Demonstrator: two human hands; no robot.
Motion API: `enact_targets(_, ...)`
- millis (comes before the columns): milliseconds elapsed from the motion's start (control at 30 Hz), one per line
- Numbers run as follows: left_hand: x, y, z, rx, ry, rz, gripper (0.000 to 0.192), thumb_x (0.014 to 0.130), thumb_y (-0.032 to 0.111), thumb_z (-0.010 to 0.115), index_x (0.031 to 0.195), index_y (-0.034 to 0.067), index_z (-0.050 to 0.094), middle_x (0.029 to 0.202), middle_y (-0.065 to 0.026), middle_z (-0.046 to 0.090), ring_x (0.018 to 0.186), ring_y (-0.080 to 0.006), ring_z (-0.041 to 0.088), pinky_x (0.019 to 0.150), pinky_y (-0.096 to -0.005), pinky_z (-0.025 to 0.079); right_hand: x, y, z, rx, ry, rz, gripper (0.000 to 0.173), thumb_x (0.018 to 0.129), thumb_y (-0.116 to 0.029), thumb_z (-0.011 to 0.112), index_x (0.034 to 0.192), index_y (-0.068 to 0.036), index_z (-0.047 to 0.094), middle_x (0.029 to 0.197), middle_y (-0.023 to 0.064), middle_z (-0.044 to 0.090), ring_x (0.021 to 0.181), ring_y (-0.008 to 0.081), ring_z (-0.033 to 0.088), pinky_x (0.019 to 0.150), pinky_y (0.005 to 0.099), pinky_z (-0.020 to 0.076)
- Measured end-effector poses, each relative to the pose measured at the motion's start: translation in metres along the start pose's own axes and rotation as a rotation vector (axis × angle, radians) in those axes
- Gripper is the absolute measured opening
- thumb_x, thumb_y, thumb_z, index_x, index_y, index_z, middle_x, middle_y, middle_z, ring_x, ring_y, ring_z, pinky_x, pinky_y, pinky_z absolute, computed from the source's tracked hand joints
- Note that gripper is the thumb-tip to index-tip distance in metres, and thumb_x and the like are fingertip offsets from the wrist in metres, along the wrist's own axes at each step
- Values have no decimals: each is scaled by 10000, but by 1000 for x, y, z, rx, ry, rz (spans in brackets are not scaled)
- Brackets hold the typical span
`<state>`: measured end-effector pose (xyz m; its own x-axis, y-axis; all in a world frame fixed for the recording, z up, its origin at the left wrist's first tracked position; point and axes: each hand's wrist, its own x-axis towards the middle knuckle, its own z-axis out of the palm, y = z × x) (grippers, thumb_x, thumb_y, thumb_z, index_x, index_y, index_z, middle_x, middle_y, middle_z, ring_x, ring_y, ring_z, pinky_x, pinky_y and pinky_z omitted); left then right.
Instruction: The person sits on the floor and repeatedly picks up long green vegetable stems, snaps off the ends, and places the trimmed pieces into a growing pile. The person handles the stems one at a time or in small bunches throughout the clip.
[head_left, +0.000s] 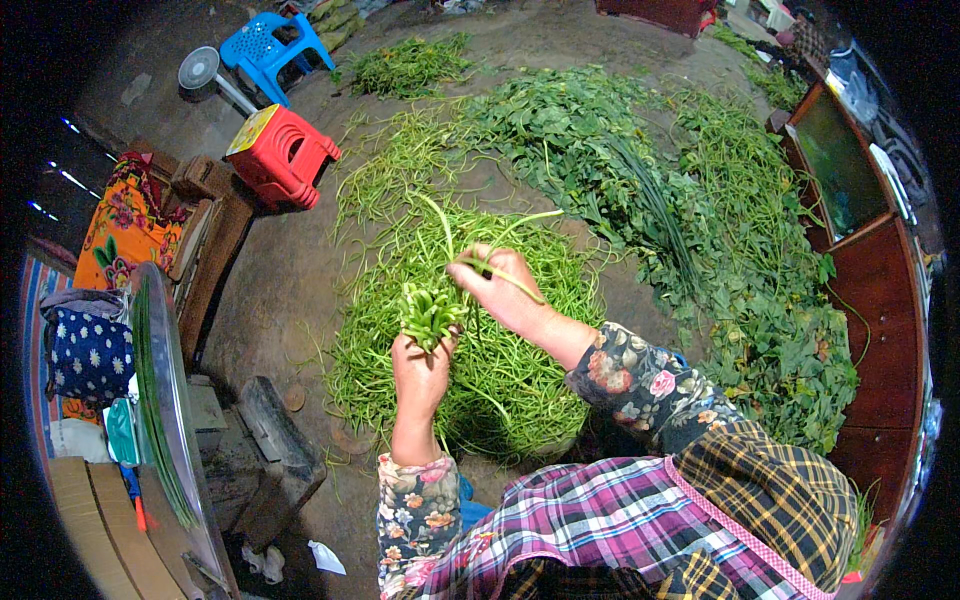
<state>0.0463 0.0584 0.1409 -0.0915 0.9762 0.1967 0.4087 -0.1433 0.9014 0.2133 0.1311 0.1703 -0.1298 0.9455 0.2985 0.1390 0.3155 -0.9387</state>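
My left hand (422, 367) grips an upright bundle of green plant stems (429, 315), their thick ends fanned out at the top. Just to the right and above it, my right hand (495, 285) pinches a few loose green stems (504, 277) between thumb and fingers; one curves up and others reach to the right. Beneath both hands spreads a large tangled pile of green stems (525, 375) on the floor. The lower part of the bundle is hidden by my left hand.
Leafy green vines (600, 157) lie ahead and to the right, beside a brown wooden cabinet (874, 322). A red plastic stool (289, 157) and a blue one (262, 45) stand at the upper left. A glass-like tabletop (169, 420) with long green leaves is at left.
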Motion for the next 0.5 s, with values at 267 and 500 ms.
enact_targets(267, -5, 11, -19, -686, 57, -382, 145, 869, 111, 713, 960, -2, 706, 923, -72, 720, 767, -138, 629, 727, -273, 523, 26, 16, -37, 193, 236, 149, 233, 895, -270, 704, 980, -52, 700, 673, -39, 590, 544, 47, 481, 493, 230, 389)
enact_targets(500, -4, 16, -28, -798, 166, -266, 146, 871, 55, 709, 995, 20, 643, 847, -90, 704, 780, -199, 679, 727, -322, 544, 19, 13, -30, 339, -80, 233, 201, 907, -238, 717, 968, -47, 714, 723, -41, 622, 556, 46, 501, 516, 214, 405)
